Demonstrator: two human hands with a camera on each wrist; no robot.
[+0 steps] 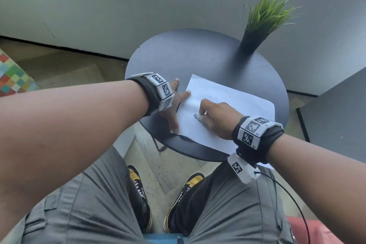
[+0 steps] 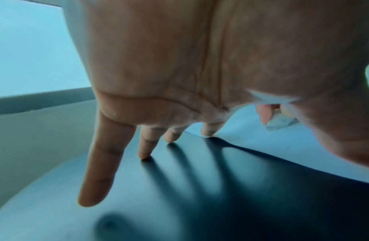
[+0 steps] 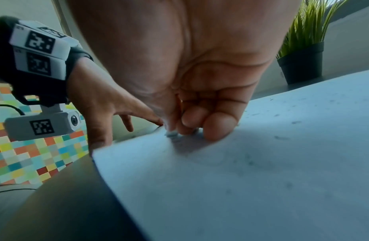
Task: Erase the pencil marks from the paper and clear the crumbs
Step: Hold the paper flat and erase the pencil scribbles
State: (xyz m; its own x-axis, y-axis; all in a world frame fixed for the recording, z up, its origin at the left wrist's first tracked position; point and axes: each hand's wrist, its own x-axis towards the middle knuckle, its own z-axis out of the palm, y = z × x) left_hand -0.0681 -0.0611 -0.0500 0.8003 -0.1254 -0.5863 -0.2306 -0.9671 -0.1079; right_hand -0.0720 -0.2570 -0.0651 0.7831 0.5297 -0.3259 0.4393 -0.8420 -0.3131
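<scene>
The paper (image 1: 227, 109) was white, with faint grey pencil marks (image 1: 204, 96) near its far end. It lay on a dark navy table (image 1: 174, 55). The eraser (image 1: 198, 116) on the paper was white with grey smudging. At the far edge of the table, the plant (image 1: 269, 10) was bright green in a black pot (image 1: 250, 41). Both wristbands (image 1: 255, 134) were black, carrying white blocks with black square-code patterns. Below the table, the trousers (image 1: 95, 204) were grey and the 2 shoes (image 1: 188, 186) black and yellow. Left of the table, a cushion (image 1: 13, 77) showed a multicoloured check.
</scene>
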